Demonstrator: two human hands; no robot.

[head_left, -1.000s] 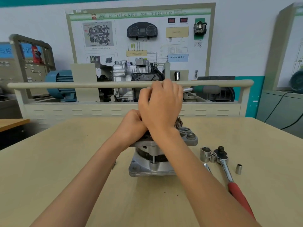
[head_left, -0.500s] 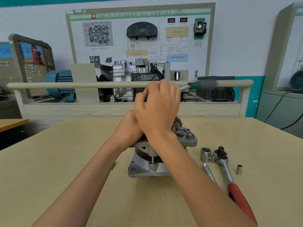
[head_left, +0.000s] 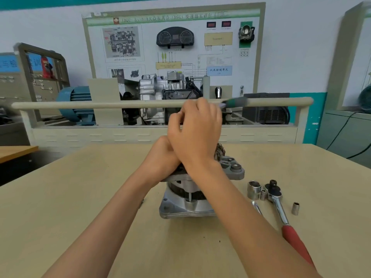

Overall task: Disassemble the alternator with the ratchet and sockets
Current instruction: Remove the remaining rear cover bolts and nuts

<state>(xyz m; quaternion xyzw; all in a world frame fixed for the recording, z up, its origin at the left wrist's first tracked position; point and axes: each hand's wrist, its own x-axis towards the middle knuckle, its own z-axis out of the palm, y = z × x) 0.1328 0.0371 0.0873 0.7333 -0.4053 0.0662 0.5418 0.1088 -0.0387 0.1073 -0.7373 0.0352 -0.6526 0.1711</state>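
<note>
Aluminium alternator (head_left: 188, 205) stands mid-table, seemingly mostly assembled, so I judge we're early: my right hand (head_left: 197, 135) grips a green-handled tool (head_left: 233, 102), left hand's (head_left: 162, 155) grasp hidden, ratchet (head_left: 281, 209) lying unused beside it.

The wall board (head_left: 174, 43) header reads "(DSG)" among Chinese characters.

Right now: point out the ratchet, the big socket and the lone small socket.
ratchet (head_left: 279, 208), head view, on its chrome shank.
big socket (head_left: 254, 190), head view, on its chrome side wall.
lone small socket (head_left: 295, 208), head view, on its side.
</note>
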